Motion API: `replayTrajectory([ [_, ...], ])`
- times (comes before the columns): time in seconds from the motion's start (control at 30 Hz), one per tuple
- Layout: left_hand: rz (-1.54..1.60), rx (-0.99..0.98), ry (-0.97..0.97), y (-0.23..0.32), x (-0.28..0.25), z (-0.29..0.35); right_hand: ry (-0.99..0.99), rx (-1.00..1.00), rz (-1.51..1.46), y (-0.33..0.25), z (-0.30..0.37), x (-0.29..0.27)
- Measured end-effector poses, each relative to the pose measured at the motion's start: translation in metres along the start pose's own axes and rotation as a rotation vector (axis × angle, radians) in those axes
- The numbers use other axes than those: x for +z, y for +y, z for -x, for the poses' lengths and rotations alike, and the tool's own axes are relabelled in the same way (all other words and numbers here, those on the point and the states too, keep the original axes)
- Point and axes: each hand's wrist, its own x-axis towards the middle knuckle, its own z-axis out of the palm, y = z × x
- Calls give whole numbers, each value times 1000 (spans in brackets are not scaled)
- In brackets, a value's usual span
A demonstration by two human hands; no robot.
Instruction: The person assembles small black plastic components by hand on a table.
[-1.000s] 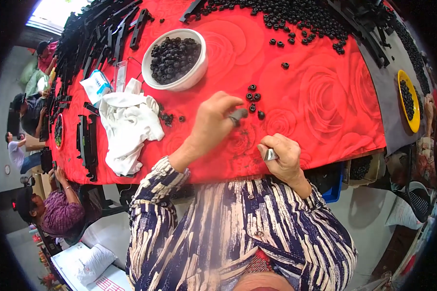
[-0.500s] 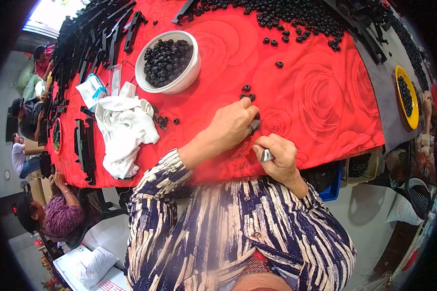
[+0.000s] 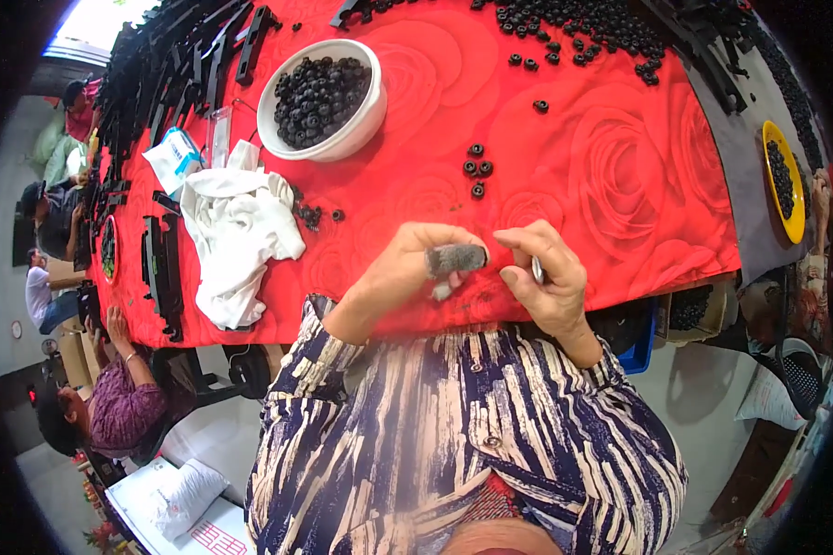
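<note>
My left hand (image 3: 400, 276) is raised over the near part of the red cloth, its fingers bent together. A worn grey wrap (image 3: 455, 260) covers one of its fingers. Something dark shows at that fingertip, too small to make out. Close by on the right, my right hand (image 3: 553, 282) curls around a slim silver metal tool (image 3: 538, 269), mostly hidden in the palm. Its thumb and forefinger point toward the left hand, with a gap between the hands. Just beyond them, several small black ring-shaped parts (image 3: 478, 169) lie in a little cluster.
A white bowl (image 3: 377, 106) full of black parts stands far left of centre, near a crumpled white cloth (image 3: 241, 240). Long black plastic pieces (image 3: 162, 277) crowd the left side. Loose black parts (image 3: 583, 28) spread across the back. A yellow plate (image 3: 796, 227) sits at right. Other people sit around.
My left hand has drawn back from the cluster toward me and turned, showing the grey wrap. One more black part shows at the cluster's near side. My right hand has lifted and loosened its fingers.
</note>
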Motion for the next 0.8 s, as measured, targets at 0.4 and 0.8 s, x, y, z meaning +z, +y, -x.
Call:
replayTrajectory([
  [0.4, 385, -10, -30, -35, 12, 18, -260, 48, -266, -2, -7, 11],
  [0.8, 243, -12, 5, -27, 13, 30, -263, -90, -166, -9, -10, 8],
])
